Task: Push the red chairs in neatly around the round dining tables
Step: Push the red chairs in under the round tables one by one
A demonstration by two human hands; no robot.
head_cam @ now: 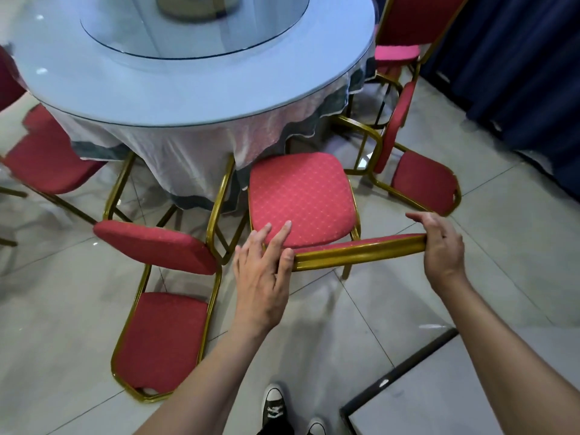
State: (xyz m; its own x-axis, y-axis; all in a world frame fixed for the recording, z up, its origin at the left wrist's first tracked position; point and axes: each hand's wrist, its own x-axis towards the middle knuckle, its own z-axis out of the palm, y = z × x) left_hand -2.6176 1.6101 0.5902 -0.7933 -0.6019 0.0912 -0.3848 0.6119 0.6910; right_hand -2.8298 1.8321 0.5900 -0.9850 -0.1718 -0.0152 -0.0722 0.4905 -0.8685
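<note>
Item: red padded chair with gold-painted metal frame, seat facing me, front edge just under the hanging cloth of the round desk. Diamond-stitched fabric; ribbed tubular frame.

Grip, left: my left hand rests on the left end of the chair's top rail, thumb pressed to the gold tube, fingers spread loosely and reaching onto the seat cushion.

Grip, right: my right hand is wrapped over the right end of the same rail, fingers curled around it.

Adjacent: second red chair just beside on my left, turned sideways, its backrest near the first chair's frame. Third red chair to the right, also turned away. Further red chairs at the far left and far right.

Desk: glass-topped, with a round glass turntable, white lace cloth over dark trim.

Floor: glossy grey tile.
</note>
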